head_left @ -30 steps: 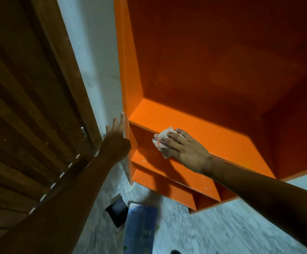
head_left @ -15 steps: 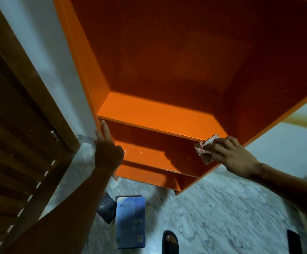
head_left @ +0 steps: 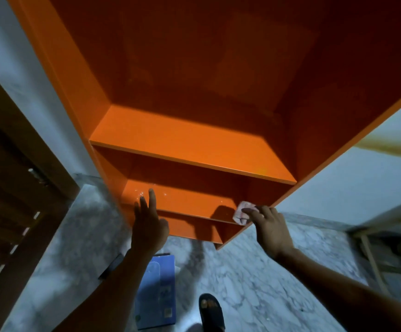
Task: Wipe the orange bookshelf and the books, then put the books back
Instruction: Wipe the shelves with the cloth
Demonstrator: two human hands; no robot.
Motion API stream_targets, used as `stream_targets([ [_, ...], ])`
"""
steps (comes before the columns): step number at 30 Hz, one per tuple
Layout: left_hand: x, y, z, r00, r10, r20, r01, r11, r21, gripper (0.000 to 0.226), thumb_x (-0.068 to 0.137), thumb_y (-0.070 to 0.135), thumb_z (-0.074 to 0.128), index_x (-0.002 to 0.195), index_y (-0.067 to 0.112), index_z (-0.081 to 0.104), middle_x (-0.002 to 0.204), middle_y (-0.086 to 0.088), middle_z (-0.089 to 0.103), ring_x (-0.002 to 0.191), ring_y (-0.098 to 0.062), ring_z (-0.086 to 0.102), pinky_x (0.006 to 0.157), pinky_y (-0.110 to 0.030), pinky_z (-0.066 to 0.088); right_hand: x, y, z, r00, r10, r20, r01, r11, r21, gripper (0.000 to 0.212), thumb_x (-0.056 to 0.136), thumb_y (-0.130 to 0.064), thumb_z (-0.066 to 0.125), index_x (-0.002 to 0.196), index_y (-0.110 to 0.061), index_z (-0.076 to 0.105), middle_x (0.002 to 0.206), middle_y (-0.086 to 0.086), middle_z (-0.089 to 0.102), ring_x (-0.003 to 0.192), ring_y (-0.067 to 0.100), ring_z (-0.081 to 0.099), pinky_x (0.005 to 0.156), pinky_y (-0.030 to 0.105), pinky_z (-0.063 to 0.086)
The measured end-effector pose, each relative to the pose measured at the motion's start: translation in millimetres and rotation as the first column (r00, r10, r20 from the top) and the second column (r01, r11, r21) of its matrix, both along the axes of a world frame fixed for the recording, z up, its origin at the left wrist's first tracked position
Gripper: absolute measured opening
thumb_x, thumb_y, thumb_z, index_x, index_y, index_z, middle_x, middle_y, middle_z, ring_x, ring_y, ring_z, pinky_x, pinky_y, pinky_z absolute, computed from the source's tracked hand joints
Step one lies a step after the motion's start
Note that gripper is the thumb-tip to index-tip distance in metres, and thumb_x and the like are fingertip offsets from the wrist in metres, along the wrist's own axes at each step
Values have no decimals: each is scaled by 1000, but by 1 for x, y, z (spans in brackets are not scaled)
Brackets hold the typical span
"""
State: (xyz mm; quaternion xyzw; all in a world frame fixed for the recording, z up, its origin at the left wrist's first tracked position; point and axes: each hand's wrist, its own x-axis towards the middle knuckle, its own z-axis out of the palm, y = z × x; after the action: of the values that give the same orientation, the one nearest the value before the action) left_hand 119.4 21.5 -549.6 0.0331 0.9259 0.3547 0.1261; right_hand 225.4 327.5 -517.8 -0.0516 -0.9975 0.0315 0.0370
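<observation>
Head view, looking down. Orange bookshelf [head_left: 194, 144] against a pale wall [head_left: 352, 185], glossy, darker in its shaded upper back, brighter on the shelf tops. Three shelves in sight, stepped one below the other, all bare of books; small pale specks on the left part of the middle one. Pinkish cloth [head_left: 242, 212] crumpled at the right end of that middle shelf's front edge, pressed there under the curled fingers of the right hand [head_left: 270, 227], which grips it. Left hand [head_left: 149, 226] at the shelf's lower left, fingers straight and spread, holding nothing; whether touching the front edge, cannot tell. Blue book [head_left: 157, 288] flat on the floor [head_left: 254, 279] below the shelf, partly behind the left forearm, with a dark flat thing [head_left: 110, 267] beside it, too hidden to name. Grey-white marbled floor. Sandalled foot [head_left: 211, 310] right of the book. Brown slatted door [head_left: 10, 188] at left.
</observation>
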Motion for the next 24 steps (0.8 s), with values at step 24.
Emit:
stream_targets([
  [24,-76,1,-228,820,177,-545,-244,968,-52,67,101,56,28,159,31,5,168,-5,1,154,-23,-8,121,-57,-4,-105,-98,-220,791,529,-305,-610,718,-335,46,87,-2,49,125,-21,67,129,9,59,115,27,48,89,41,35],
])
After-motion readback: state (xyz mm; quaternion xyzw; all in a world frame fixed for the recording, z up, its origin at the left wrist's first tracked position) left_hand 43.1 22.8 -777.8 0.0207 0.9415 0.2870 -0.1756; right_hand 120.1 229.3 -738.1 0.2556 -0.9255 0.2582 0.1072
